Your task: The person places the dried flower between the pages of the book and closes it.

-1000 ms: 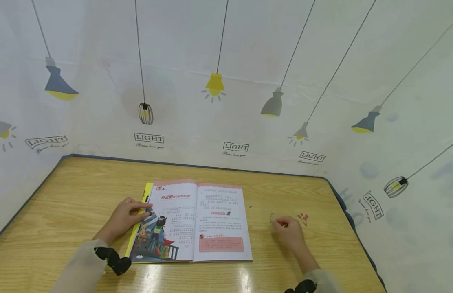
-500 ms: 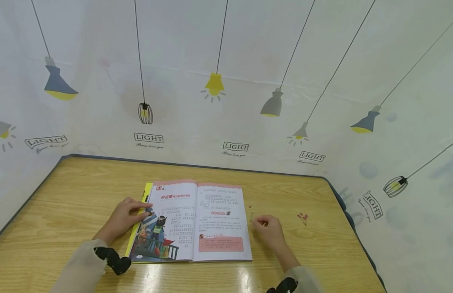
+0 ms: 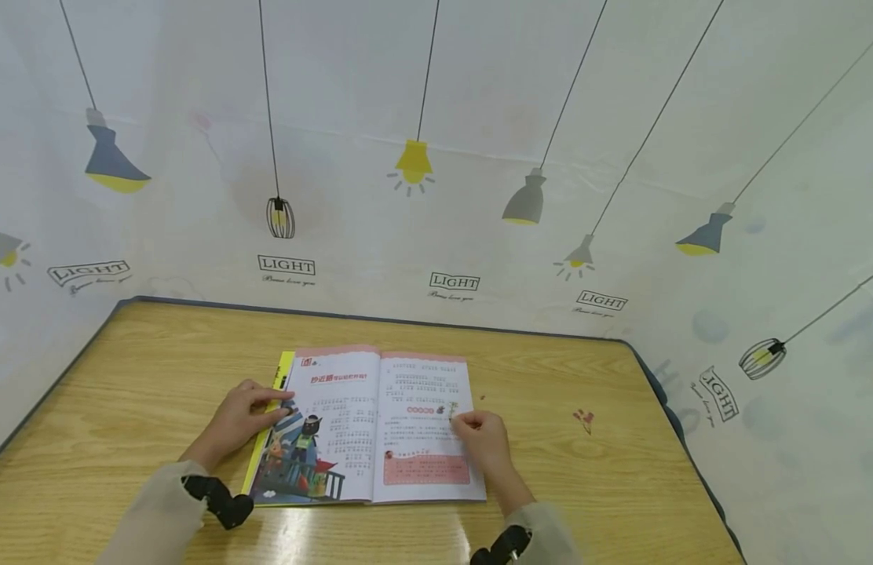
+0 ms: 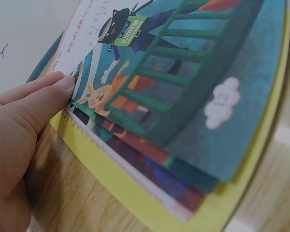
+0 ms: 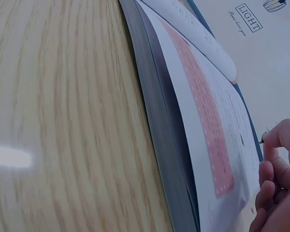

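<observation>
An open illustrated book [image 3: 411,431] lies on the wooden table, with a cartoon of a black cat in police dress on its left page. The fingertips of my left hand [image 3: 237,414] rest on that page's outer edge; in the left wrist view, the thumb [image 4: 65,84] lies on the page edge over several loosely fanned leaves. Above the right page, my right hand [image 3: 487,443] pinches a tiny pale-green dried flower sprig [image 3: 453,408] between thumb and index finger. The other fingers of this hand [image 5: 285,169] are curled in. Only the sprig's tip shows in the right wrist view.
A small reddish dried flower sprig [image 3: 584,421] lies on the table [image 3: 641,471] right of the book. A tiny reddish bit [image 3: 482,398] sits just off the right page. Lamp-printed white cloth [image 3: 352,220] rises behind the table's far edge.
My right hand has moved left with the pale-green sprig, from the table near the reddish sprig to over the right page. The left hand has stayed in place.
</observation>
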A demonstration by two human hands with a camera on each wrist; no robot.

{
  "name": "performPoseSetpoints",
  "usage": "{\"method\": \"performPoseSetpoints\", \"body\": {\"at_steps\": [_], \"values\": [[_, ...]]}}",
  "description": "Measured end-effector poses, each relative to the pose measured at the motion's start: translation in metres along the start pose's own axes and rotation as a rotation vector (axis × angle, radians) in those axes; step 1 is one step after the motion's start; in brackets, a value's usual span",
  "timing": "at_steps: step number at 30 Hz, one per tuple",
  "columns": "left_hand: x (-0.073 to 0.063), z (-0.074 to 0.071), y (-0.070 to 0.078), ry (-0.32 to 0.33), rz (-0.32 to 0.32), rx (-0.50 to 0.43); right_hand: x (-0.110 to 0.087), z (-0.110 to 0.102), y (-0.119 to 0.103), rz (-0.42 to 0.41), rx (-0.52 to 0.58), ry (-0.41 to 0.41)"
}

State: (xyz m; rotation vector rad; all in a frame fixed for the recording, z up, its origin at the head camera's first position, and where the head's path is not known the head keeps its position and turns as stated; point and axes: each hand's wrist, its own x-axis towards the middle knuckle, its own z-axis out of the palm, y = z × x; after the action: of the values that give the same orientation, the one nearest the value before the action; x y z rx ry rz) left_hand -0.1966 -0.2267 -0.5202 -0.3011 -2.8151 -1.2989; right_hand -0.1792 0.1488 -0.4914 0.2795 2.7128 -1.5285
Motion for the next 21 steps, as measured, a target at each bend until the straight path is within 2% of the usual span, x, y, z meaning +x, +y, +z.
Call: {"method": "performPoseSetpoints", "body": {"at_steps": [7, 15, 21], "values": [[0.000, 0.000, -0.001, 0.005, 0.006, 0.001, 0.000, 0.018, -0.005, 0.056, 0.007, 0.056], [-0.001, 0.001, 0.000, 0.009, 0.015, -0.003, -0.001, 0.031, -0.002, 0.074, -0.164, 0.137], [-0.001, 0.000, 0.001, 0.007, 0.011, 0.001, -0.003, 0.038, -0.002, 0.041, -0.230, 0.201]]}}
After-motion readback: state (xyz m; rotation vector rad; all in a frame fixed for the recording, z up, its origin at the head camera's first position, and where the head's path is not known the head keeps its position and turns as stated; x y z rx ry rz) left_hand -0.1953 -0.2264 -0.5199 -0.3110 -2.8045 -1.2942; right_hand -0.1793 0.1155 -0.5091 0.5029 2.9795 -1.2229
